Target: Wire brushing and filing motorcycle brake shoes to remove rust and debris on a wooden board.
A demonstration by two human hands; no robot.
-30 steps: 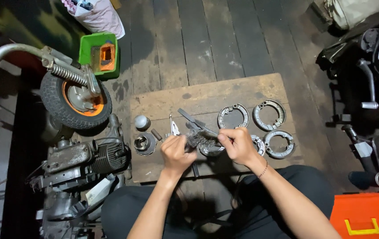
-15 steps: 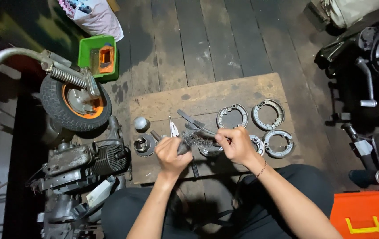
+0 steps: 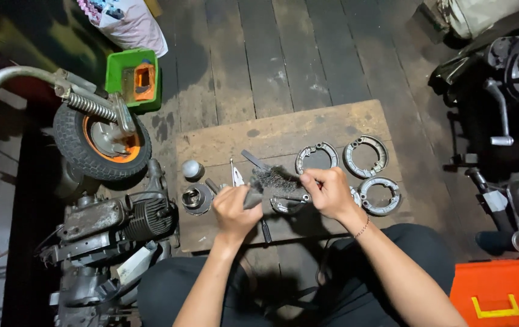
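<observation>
Over the wooden board (image 3: 283,130), both hands (image 3: 283,203) grip a wire brush (image 3: 269,180).

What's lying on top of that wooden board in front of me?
On the wooden board lie three brake shoes, a piston, a round knob and pliers. The left hand and right hand hide whatever is beneath them.
</observation>
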